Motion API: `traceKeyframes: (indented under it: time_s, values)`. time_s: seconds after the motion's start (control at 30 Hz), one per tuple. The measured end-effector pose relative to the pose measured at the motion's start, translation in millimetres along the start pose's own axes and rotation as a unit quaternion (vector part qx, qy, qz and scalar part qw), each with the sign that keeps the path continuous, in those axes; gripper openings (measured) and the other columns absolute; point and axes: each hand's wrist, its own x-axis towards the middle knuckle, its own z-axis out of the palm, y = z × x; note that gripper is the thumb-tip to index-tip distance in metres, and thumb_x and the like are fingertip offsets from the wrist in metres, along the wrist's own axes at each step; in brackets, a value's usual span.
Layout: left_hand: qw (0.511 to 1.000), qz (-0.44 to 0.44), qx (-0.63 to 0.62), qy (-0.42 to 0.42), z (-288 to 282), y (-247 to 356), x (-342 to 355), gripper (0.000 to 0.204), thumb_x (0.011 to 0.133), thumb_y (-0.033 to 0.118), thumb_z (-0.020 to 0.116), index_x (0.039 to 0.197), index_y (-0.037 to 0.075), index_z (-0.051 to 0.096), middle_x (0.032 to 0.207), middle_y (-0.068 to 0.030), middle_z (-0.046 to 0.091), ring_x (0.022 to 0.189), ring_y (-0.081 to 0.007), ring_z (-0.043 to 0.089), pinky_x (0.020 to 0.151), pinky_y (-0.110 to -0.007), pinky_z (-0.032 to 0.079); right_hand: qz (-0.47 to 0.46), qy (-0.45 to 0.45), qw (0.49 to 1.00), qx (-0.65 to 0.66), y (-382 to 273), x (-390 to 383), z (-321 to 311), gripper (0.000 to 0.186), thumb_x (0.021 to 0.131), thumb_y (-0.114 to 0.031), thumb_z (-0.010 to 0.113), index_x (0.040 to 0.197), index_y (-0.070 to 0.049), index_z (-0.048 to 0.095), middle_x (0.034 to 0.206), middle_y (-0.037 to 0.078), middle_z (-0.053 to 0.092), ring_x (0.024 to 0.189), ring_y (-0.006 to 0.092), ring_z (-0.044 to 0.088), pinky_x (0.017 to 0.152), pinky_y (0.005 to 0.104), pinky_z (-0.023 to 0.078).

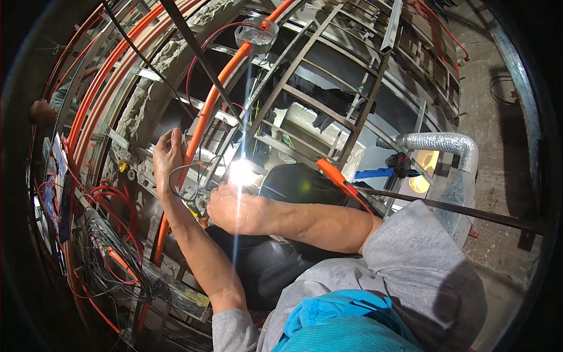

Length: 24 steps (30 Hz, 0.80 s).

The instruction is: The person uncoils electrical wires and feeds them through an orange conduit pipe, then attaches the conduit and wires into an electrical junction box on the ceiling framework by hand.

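- Gripping an orange conduit (202, 120), the left hand (167, 155) has its fingers curled round it partway up, where it climbs toward a round metal box (256, 34) overhead.
- A thin grey wire (186, 171) loops out just below that hand and runs down toward the right hand (237, 208).
- The right hand sits lower, fingers bunched and closed near the wire's end; a glaring lamp (241, 171) just above it washes out the fingertips, so I cannot tell exactly what they pinch.
- The wire looks light and springy: it holds its loop, so it would likely kink if bent hard. Best pinched close to its free end, with the loop left slack.
- The conduit looks like smooth, ribbed plastic, flexible but stiff enough to push against, and probably slippery; a full wrap of the fingers suits it.
- More orange conduits (111, 70) and red cables (108, 202) crowd the left; a silver duct (440, 142) lies to the right.
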Motion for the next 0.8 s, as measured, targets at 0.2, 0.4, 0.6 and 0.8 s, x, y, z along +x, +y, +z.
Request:
traceKeyframes:
  time_s: [0.2, 0.4, 0.6, 0.8]
  values:
    - [1.000, -0.001, -0.007, 0.004, 1.8, -4.3, 3.4, 0.063, 0.100, 0.054, 0.060, 0.127, -0.003, 0.065, 0.093, -0.0081, 0.070, 0.079, -0.0133, 0.061, 0.071, -0.030, 0.050, -0.046, 0.164, 0.979, -0.111, 7.5, -4.6, -2.8, 0.011, 0.073, -0.023, 0.066, 0.073, -0.015, 0.072, 0.066, 0.001, 0.058, 0.066, 0.0198, 0.059, 0.054, 0.0403, 0.037]
    - [1.000, -0.007, 0.007, 0.016, 1.8, -6.2, 3.2, 0.058, 0.100, 0.051, 0.061, 0.125, -0.001, 0.067, 0.091, -0.0056, 0.068, 0.078, -0.0120, 0.058, 0.069, -0.029, 0.049, 0.001, -0.053, 0.998, 0.046, 2.8, 0.1, -4.6, 0.010, 0.075, -0.021, 0.067, 0.078, -0.016, 0.074, 0.074, 0.001, 0.066, 0.073, 0.0199, 0.064, 0.057, 0.0408, 0.040]
    - [1.000, 0.000, 0.012, 0.021, 1.8, -3.6, 1.7, 0.057, 0.100, 0.051, 0.061, 0.123, -0.001, 0.068, 0.085, -0.0029, 0.066, 0.074, -0.0103, 0.055, 0.067, -0.028, 0.047, -0.007, 0.015, 1.000, -0.013, 1.5, -2.5, 1.2, 0.011, 0.077, -0.022, 0.067, 0.077, -0.017, 0.076, 0.072, 0.002, 0.068, 0.072, 0.0205, 0.067, 0.057, 0.0399, 0.041]
    - [1.000, 0.009, -0.006, 0.010, 3.7, 4.6, 0.0, 0.056, 0.101, 0.050, 0.061, 0.120, -0.002, 0.068, 0.082, -0.0010, 0.063, 0.071, -0.0090, 0.053, 0.063, -0.027, 0.045, -0.004, -0.007, 1.000, -0.009, 2.3, 0.1, 0.1, 0.012, 0.078, -0.023, 0.066, 0.078, -0.018, 0.076, 0.072, 0.002, 0.068, 0.074, 0.0206, 0.067, 0.057, 0.0400, 0.041]
